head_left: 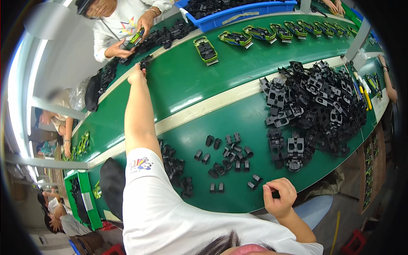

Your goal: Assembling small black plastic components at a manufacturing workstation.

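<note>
My left arm stretches across the green conveyor to its far side. There my left hand (138,74) is closed at a small black plastic part (145,62), gripping it at the fingertips. My right hand (280,197) is held at the near table edge with its fingers curled toward the thumb; whatever is inside, if anything, is hidden. Just left of it lies a pair of small black plastic caps (254,182). More such caps (229,155) are scattered in the middle of the table. A large heap of black moulded plastic frames (316,102) fills the table's right side.
Green-edged assemblies (205,50) line the conveyor (187,87). A blue bin (238,19) of black parts stands behind it. Across from me, a co-worker's hands (144,23) hold a green-edged piece. Yellow-handled tools (366,97) lie at right, a green crate (91,208) at left.
</note>
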Available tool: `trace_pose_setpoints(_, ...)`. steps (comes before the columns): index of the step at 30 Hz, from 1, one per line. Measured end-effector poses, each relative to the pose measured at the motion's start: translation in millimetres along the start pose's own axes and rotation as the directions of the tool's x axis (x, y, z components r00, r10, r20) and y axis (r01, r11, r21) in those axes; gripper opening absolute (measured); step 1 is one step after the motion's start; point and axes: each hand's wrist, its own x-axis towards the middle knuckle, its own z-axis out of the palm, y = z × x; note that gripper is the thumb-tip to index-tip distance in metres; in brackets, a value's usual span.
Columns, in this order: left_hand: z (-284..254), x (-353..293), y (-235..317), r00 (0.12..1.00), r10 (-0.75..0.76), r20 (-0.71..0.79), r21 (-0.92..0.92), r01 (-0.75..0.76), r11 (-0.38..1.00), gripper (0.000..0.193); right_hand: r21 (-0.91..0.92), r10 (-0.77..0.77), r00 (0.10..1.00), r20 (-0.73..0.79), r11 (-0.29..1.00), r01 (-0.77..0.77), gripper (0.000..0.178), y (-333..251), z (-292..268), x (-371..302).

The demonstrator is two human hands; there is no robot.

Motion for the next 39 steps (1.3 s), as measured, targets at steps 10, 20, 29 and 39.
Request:
trace_pose_setpoints(10,-13,49,10,0.986,0.158,-0.057,0.035,-0.156,0.987,0.026,-0.032,-0.073,0.997,-0.004,0.997,0.073,0.016,2,4,7)
trace_pose_setpoints(20,-69,-330,87,0.402,0.245,0.883,0.069,-0.625,0.778,0.025,-0.343,-0.083,0.991,-0.103,0.938,0.044,0.032,3,0,19)
trace_pose_setpoints(29,-166,-463,55,0.132,0.107,0.985,-0.025,-0.507,0.862,0.013,-0.681,-0.078,0.996,0.029,0.728,0.077,0.034,17,6,40)
trace_pose_setpoints(39,-173,-466,29,0.436,-0.191,0.879,0.278,-0.144,0.950,0.026,0.181,-0.168,0.981,0.093,0.972,0.149,0.052,-16,-12,15)
